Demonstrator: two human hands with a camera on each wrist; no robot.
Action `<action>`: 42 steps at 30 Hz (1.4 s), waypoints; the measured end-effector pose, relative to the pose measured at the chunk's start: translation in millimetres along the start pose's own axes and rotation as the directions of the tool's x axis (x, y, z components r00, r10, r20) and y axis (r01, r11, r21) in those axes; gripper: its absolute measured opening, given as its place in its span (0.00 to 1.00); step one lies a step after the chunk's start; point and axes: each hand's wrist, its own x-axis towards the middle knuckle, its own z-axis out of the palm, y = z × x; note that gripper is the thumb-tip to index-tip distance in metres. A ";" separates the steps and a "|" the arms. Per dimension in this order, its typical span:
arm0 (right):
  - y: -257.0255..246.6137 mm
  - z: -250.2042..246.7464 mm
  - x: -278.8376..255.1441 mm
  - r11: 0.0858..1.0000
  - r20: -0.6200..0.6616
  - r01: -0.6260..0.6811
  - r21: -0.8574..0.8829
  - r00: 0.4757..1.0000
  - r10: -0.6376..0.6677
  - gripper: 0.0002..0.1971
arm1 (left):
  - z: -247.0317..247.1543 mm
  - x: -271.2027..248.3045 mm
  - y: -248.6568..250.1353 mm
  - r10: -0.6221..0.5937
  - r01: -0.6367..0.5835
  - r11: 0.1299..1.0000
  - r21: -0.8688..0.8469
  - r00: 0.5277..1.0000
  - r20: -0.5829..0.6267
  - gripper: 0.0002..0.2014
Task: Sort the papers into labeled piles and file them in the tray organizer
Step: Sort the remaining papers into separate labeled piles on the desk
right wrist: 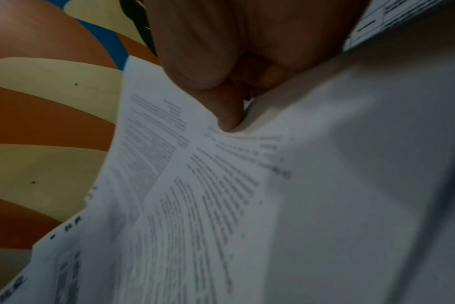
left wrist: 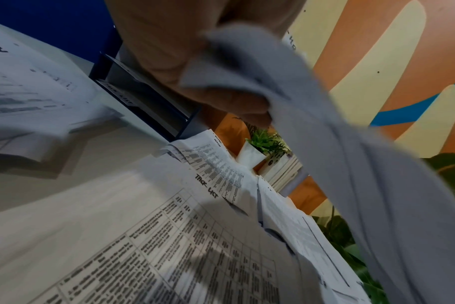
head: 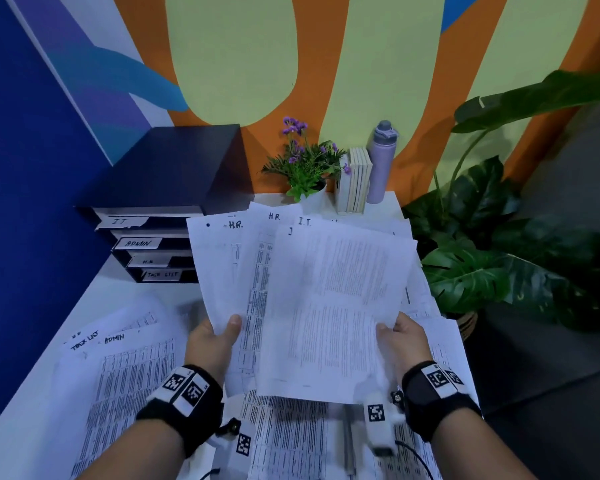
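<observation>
A person holds a fan of papers [head: 326, 306] upright above a white table [head: 25, 393], both hands gripping the bottom edge. The left hand [head: 210, 344] pinches the left sheets, thumb on the front, fingers [left wrist: 221, 98] curled behind. The right hand [head: 407, 344] pinches the front sheet, thumb [right wrist: 229, 117] pressed into the paper; its other fingers are hidden behind the sheets. Handwritten headings read "H.R." and "I.T." along the top edges. More papers [head: 132, 375] lie spread on the table below, some marked "TASK LIST" and "ADMIN". A dark tray organizer [head: 167, 188] stands at the back left, its trays labelled what looks like IT, ADMIN, H.R. and TASK LIST. A potted plant [head: 305, 168], books [head: 355, 180] and a bottle [head: 381, 161] stand at the back.
</observation>
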 end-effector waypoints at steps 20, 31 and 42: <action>-81.4 -4.6 131.5 0.650 -0.046 0.252 -0.717 0.913 -0.405 0.19 | -46.5 16.5 -0.8 0.085 -0.038 0.962 0.271 0.983 -0.164 0.10; -80.0 14.2 108.4 0.571 0.155 0.282 -0.771 0.953 -0.261 0.27 | -29.4 7.3 1.7 0.118 -0.089 0.950 0.300 0.990 -0.081 0.09; -14.6 50.3 -2.2 0.963 0.353 -0.236 0.127 0.918 0.179 0.39 | -22.6 -16.8 17.6 0.075 -0.087 0.983 0.159 0.994 0.078 0.11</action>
